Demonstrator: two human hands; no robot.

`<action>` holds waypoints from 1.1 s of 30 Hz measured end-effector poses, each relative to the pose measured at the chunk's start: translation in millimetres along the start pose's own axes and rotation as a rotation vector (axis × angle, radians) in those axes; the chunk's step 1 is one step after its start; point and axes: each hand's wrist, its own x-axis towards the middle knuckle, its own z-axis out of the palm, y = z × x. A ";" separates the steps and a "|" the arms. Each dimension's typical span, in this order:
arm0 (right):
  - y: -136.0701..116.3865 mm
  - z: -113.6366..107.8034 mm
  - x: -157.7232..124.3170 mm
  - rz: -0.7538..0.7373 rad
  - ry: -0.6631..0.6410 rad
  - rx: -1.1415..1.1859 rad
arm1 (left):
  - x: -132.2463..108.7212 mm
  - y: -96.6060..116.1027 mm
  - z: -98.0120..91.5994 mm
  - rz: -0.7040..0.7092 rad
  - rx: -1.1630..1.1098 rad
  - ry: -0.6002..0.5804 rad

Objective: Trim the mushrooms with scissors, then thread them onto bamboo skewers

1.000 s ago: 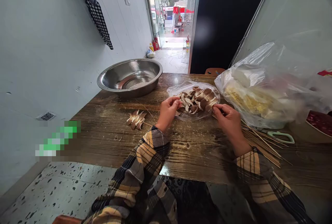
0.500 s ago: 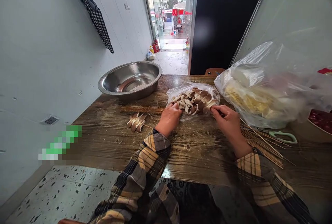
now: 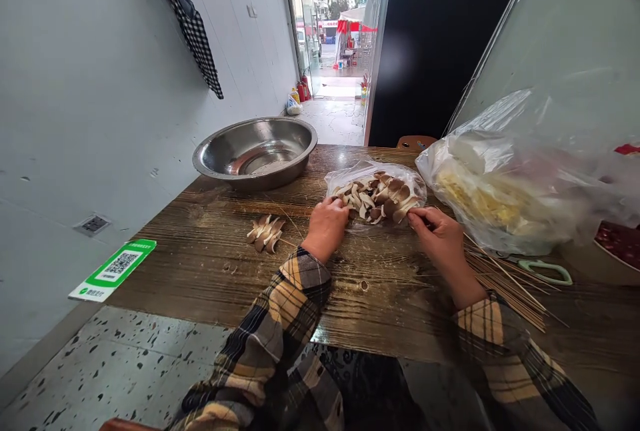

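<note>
A clear plastic bag point(image 3: 345, 178) lies open on the wooden table, heaped with torn oyster mushrooms point(image 3: 364, 201) with brown caps and pale stems. At the heap's left edge is my left hand point(image 3: 327, 226), its fingers curled in; what they grip is hidden. My right hand point(image 3: 439, 234) pinches the pale end of an oyster mushroom point(image 3: 406, 204) at the heap's right side, thumb against fingertips. Left of my left hand lies a mushroom skewer point(image 3: 265, 234), several pieces threaded on a thin stick.
A wide steel basin point(image 3: 255, 151) stands at the back left. Bamboo skewers point(image 3: 510, 288) and green-handled scissors point(image 3: 545, 271) lie to the right, before a plastic bag of yellowish food point(image 3: 480, 201). A bowl of dark red pieces point(image 3: 620, 244) stands at the right edge; a QR-code card point(image 3: 117, 270) is at the left.
The view has shifted slightly. Both hands stay almost in place at the mushroom heap, and the right hand keeps its pinch.
</note>
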 end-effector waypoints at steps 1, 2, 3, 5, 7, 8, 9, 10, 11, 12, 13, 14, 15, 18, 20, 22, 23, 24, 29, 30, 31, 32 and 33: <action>0.3 0.1 0.1 0.001 -0.002 0.003 | -0.3 0.1 -2.4 -0.012 0.011 -0.021; 0.4 0.1 0.2 0.001 -0.004 0.006 | -0.7 0.3 -4.6 -0.025 0.021 -0.041; 0.4 0.1 0.3 0.001 -0.007 0.008 | -1.0 0.4 -6.4 -0.034 0.030 -0.057; 0.1 0.1 0.3 0.000 -0.011 0.007 | -1.6 0.5 -8.2 -0.048 0.036 -0.066; -0.3 0.0 0.3 -0.001 -0.012 -0.001 | -1.8 0.1 -7.3 -0.066 0.018 -0.056; -0.4 0.0 0.2 -0.001 -0.013 -0.005 | -1.5 -0.3 -5.9 -0.074 -0.006 -0.042; -0.4 0.0 0.1 -0.001 -0.015 -0.008 | -1.0 -0.9 -4.1 -0.081 -0.043 -0.018; -0.4 0.0 0.1 -0.001 -0.016 -0.010 | -0.2 -1.7 -2.0 -0.086 -0.098 0.019; -0.4 0.0 0.0 -0.001 -0.018 -0.011 | 1.0 -2.5 0.2 -0.089 -0.176 0.072; -0.4 -0.1 -0.1 -0.001 -0.018 -0.012 | 2.3 -3.5 2.4 -0.090 -0.279 0.136; -0.5 -0.2 -0.2 -0.002 -0.016 -0.014 | 3.8 -4.4 4.3 -0.095 -0.410 0.203; -0.7 -0.3 -0.3 -0.002 -0.014 -0.015 | 5.3 -5.2 5.8 -0.105 -0.570 0.261; -0.9 -0.4 -0.3 0.000 -0.012 -0.014 | 6.6 -6.0 6.8 -0.120 -0.755 0.303; -1.9 -0.5 -0.6 0.003 -0.013 0.002 | 8.3 -7.2 6.4 -0.184 -1.361 0.304; -2.7 -0.4 -0.9 0.003 -0.020 0.015 | 7.4 -7.3 4.1 -0.247 -1.679 0.257; -3.5 -0.1 -1.1 -0.002 -0.034 0.028 | 5.7 -7.3 1.7 -0.315 -1.881 0.213; -3.9 0.1 -1.3 -0.008 -0.043 0.034 | 4.9 -7.3 0.7 -0.338 -1.954 0.191; -4.3 0.2 -1.4 -0.017 -0.055 0.040 | 4.3 -7.3 0.0 -0.352 -2.014 0.169; -5.9 1.1 -2.4 -0.073 -0.144 0.050 | 4.3 -7.4 -0.8 -0.356 -2.171 0.145; -6.2 1.3 -2.6 -0.077 -0.162 0.047 | 4.8 -7.4 -0.9 -0.356 -2.186 0.154; -6.4 1.5 -2.8 -0.082 -0.176 0.042 | 5.4 -7.3 -0.9 -0.355 -2.197 0.161; -6.5 1.8 -3.0 -0.087 -0.188 0.035 | 5.9 -7.2 -1.0 -0.353 -2.205 0.167; -6.5 2.0 -3.1 -0.093 -0.197 0.026 | 6.3 -7.0 -1.0 -0.349 -2.208 0.172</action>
